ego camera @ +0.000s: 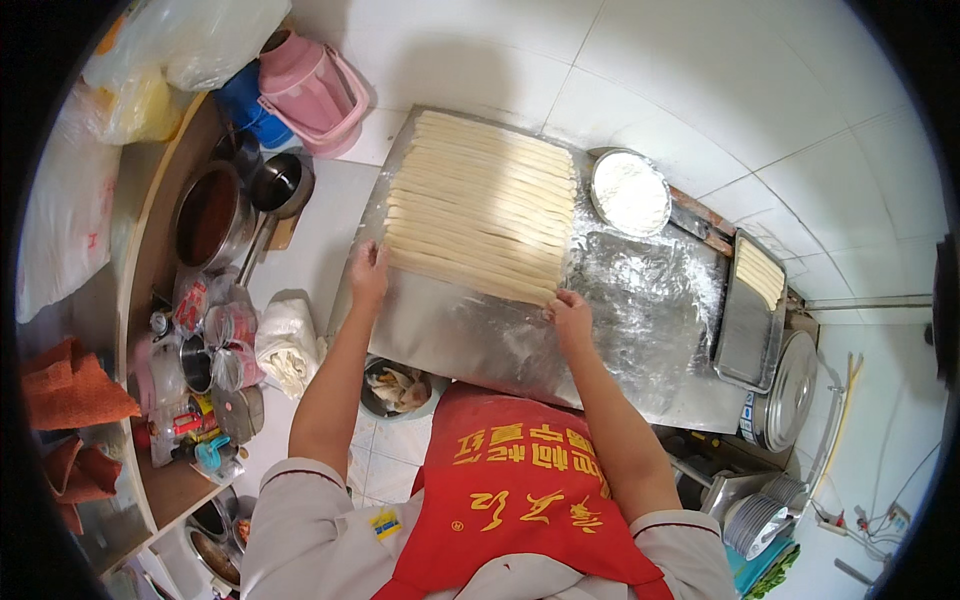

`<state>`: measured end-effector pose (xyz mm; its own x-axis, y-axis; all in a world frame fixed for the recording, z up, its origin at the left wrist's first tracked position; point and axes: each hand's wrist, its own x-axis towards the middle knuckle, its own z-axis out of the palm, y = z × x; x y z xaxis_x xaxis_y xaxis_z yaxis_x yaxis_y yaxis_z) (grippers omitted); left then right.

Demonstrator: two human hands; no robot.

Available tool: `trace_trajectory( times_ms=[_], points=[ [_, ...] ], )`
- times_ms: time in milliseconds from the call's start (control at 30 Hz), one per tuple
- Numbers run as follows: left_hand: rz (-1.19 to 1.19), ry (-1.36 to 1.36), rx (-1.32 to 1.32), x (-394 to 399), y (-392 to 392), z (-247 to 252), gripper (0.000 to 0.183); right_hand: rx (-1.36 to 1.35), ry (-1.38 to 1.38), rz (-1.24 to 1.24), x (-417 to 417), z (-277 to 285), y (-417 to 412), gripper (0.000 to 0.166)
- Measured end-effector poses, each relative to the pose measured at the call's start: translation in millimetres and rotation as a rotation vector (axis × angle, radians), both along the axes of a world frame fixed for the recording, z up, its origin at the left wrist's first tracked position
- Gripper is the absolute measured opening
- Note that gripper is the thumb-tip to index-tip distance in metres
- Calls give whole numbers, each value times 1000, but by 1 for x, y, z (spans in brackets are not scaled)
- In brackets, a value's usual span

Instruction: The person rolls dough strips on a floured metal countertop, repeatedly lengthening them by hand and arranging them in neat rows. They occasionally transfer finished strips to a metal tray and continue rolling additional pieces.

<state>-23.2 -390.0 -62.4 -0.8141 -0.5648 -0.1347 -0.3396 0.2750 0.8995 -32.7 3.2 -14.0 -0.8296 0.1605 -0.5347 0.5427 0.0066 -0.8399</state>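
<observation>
Many long dough strips (480,202) lie side by side on a floured metal work surface (465,322). My left hand (370,274) pinches the left end of the dough strip nearest me, at the near left corner of the rows. At that strip's other end is my right hand (568,311), its fingers closed on the tip. A round metal bowl of white flour (631,193) stands to the right of the rows, near the wall. Loose flour covers the surface below it. Farther right, a metal tray (750,330) holds several short dough strips (759,274).
A pink thermos jug (311,90) stands at the back left. Left are pots (210,217), a long-handled ladle (281,184), a white cloth bundle (287,345) and bagged items. A waste bin (433,411) sits below the near edge. A lidded metal pot (791,390) stands right of the tray.
</observation>
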Motion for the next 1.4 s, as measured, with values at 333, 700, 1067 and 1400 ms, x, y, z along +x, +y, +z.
trace_trajectory(
  times_ms=[333, 700, 1067, 1400],
  points=[
    [-102, -5, 519, -17, -1, -3, 53, 641, 303, 319, -1, 5, 6, 35],
    [-362, 215, 311, 11, 132, 85, 24, 726, 392, 371, -16, 75, 77, 68],
    [-366, 269, 989, -78, 311, 200, 48, 940, 469, 592, 5, 53, 203, 45],
    [-360, -317, 721, -12, 473, 84, 22, 879, 248, -156, -97, 36, 573, 33]
  ],
)
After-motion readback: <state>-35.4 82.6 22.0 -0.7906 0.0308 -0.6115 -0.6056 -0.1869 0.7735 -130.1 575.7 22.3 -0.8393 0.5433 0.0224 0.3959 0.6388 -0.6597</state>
